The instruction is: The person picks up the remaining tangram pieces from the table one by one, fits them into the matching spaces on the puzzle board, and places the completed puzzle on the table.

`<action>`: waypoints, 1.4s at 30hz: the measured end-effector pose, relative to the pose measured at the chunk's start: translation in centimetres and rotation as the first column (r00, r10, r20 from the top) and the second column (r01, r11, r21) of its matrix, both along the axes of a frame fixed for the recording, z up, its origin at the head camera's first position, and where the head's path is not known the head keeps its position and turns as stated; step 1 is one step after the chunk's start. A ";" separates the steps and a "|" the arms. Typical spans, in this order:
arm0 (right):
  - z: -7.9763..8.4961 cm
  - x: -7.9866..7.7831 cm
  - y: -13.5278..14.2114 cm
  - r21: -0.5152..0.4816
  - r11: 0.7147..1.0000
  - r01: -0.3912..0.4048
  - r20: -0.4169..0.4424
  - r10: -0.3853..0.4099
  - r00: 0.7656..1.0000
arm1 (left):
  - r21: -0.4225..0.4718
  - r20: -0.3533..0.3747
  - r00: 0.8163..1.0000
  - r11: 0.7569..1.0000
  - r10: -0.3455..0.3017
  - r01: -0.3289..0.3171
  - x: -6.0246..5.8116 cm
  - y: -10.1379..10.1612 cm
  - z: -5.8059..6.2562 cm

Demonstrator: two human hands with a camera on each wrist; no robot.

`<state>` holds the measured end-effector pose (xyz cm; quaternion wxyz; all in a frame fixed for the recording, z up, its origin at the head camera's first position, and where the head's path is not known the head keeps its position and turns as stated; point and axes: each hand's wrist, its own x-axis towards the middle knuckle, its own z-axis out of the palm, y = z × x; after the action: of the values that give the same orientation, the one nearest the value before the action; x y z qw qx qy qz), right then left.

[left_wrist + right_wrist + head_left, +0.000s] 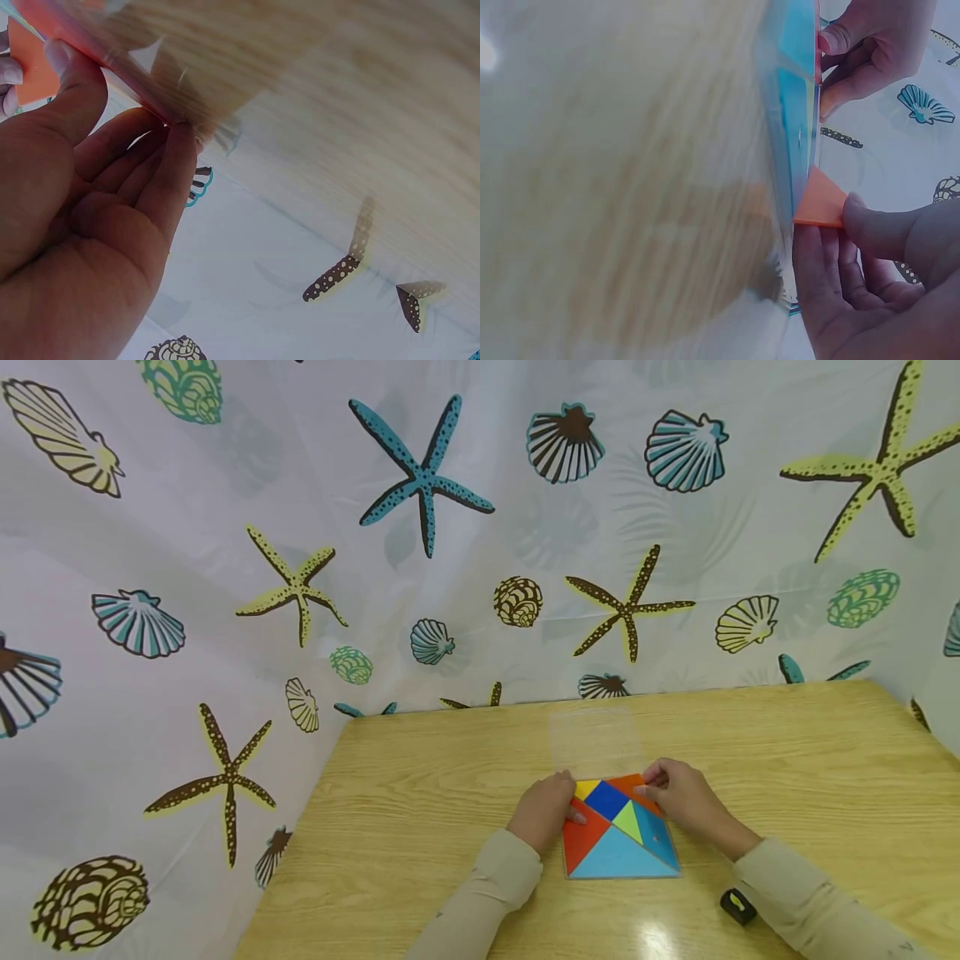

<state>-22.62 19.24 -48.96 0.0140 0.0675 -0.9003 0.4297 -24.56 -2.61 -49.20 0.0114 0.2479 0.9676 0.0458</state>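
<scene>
A tangram of red, yellow, dark blue, light green and light blue pieces lies in a clear shallow tray (626, 877) on the table. My left hand (542, 814) holds the tray's left edge, its thumb over the red triangle (583, 835). With thumb and fingers, my right hand (686, 797) pinches an orange triangle (821, 201) at the upper right corner. That piece stands tilted up from the tray in the right wrist view. A dark blue square (606, 800) and a large light blue triangle (622, 858) lie flat in the tray.
Just behind the tray lies a clear flat sheet or lid (596, 739). A small black object (738, 907) with a yellow-green mark sits near my right forearm. Patterned cloth (465, 585) hangs along the back and sides of the wooden table (420, 793).
</scene>
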 end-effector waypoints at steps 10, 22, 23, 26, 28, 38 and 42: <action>-0.3 -0.2 0.2 0.049 0.999 0.012 -0.026 -0.011 1.000 | -0.005 -0.013 1.000 1.000 -0.001 0.001 -0.1 0.0 -0.3; -0.8 -0.6 0.4 0.084 0.996 0.030 0.028 -0.033 0.999 | -0.001 -0.006 1.000 1.000 0.000 0.000 -0.1 -0.1 -0.4; -0.8 -0.6 0.4 0.088 0.996 0.030 0.032 -0.033 0.999 | -0.002 -0.009 1.000 1.000 -0.001 0.001 -0.1 -0.1 -0.4; -0.8 -0.7 0.5 0.106 0.994 0.025 0.045 -0.030 0.999 | -0.003 -0.014 1.000 1.000 -0.002 0.002 -0.2 -0.1 -0.4; -0.7 -0.7 0.5 0.117 0.993 0.023 0.055 -0.029 0.998 | -0.005 -0.019 1.000 1.000 -0.004 0.004 -0.1 -0.1 -0.4; -1.0 -0.6 0.5 0.159 0.987 -0.003 0.046 -0.004 0.999 | -0.014 -0.033 0.999 1.000 -0.009 0.008 0.0 0.0 -0.4; -1.0 -0.3 0.2 0.218 0.975 -0.036 0.014 0.034 0.999 | -0.019 -0.051 0.999 1.000 -0.015 0.014 -0.1 0.0 -0.4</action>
<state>-22.97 19.39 -49.99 -0.0056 0.0824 -0.9408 0.3288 -24.62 -2.66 -49.64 -0.0108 0.2559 0.9662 0.0302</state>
